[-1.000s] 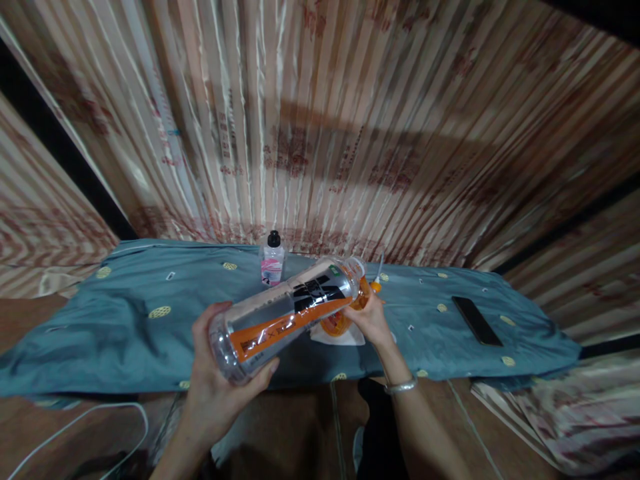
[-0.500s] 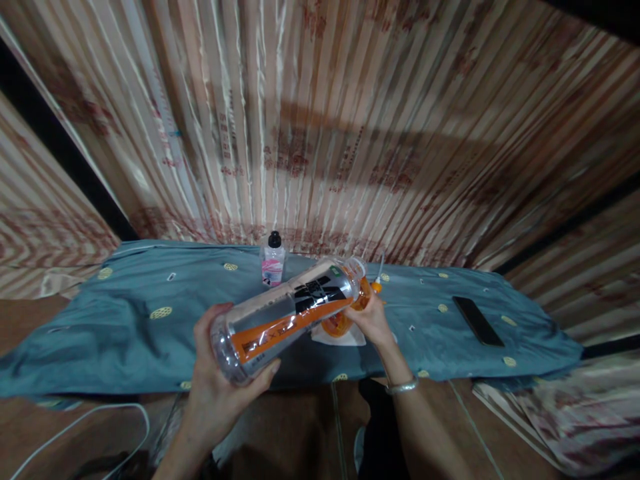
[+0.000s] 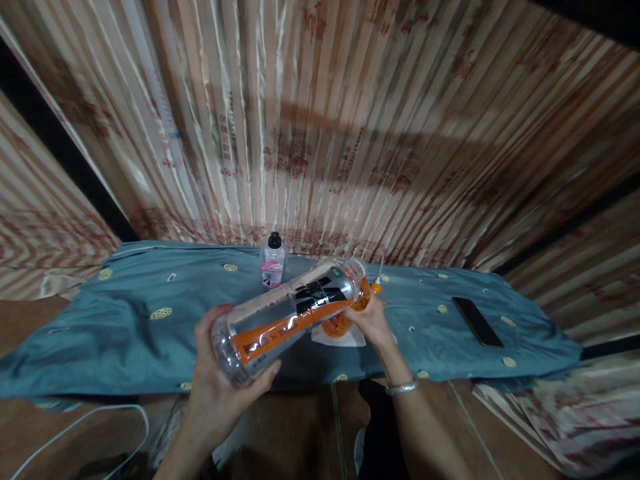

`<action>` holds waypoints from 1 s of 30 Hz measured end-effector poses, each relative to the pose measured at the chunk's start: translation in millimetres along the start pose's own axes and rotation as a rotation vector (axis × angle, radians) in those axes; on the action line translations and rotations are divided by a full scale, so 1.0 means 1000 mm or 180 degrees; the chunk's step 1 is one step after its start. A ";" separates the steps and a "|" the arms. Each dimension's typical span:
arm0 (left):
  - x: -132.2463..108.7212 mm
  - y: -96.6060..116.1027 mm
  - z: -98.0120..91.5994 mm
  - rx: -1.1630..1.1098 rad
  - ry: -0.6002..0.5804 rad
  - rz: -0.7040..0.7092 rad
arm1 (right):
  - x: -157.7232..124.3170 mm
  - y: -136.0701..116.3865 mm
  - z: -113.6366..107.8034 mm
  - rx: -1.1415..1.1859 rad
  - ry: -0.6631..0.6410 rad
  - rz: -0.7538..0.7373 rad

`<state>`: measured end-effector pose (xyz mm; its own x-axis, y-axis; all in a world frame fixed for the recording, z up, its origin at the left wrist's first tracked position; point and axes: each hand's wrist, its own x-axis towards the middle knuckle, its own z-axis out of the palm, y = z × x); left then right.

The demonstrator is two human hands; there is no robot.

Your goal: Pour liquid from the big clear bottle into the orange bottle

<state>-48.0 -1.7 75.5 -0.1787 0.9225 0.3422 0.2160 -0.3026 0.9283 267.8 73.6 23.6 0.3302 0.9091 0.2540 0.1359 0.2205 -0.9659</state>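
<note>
My left hand (image 3: 220, 380) is closed around the base of a large clear plastic bottle (image 3: 285, 317) with a silver, black and orange label. The bottle lies tilted, its open mouth at the upper right, over an orange translucent bottle (image 3: 337, 325). My right hand (image 3: 373, 319) grips the orange bottle near its top; the large bottle hides much of it. Under the orange bottle lies a white cloth or tissue (image 3: 345, 339). Just beyond my right hand is an orange spray nozzle with a pale tube (image 3: 377, 287), lying on the cover.
A small clear bottle with a black cap and pink label (image 3: 273, 263) stands behind the large one. To the right, a black phone (image 3: 477, 323) rests on the teal cloth cover (image 3: 125, 327). A striped curtain (image 3: 300, 133) hangs behind; a white cable (image 3: 100, 408) is at lower left.
Almost nothing differs. The large bottle has shifted very slightly in my left hand's grip, and both hands keep their places.
</note>
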 end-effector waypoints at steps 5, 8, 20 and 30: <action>0.000 -0.005 0.000 0.0038 0.0016 0.0085 | 0.000 -0.003 -0.001 -0.0007 -0.0044 0.0024; -0.001 -0.005 0.001 0.0045 0.0021 0.0127 | 0.000 -0.003 -0.001 -0.0007 -0.0079 0.0023; 0.002 -0.017 0.000 0.0016 0.0054 0.0374 | 0.001 -0.003 -0.001 0.0061 -0.0074 0.0097; 0.001 0.000 0.001 0.0059 0.0005 0.0137 | 0.000 0.000 -0.002 -0.0009 -0.0137 -0.0020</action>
<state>-47.3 -1.0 75.8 -0.1702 0.9083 0.3821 0.2411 -0.3376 0.9099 270.1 72.9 23.9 0.2889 0.9221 0.2575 0.1405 0.2252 -0.9641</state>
